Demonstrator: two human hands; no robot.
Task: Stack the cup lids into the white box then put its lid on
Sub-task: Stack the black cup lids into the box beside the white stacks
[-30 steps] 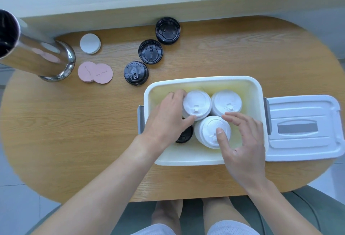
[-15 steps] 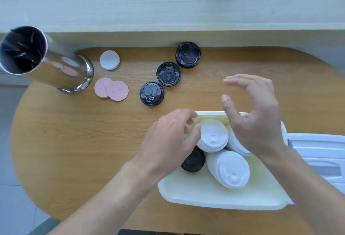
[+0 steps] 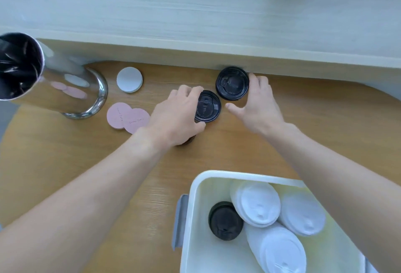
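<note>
Roughly midway: on the wooden table our white box already holds three white lid stacks and one black stack. Our left hand curls round the middle black lid; our right hand, fingers spread, touches the far black lid. These remain outside; we see no box lid.

left grip curled, right grip spread
</note>
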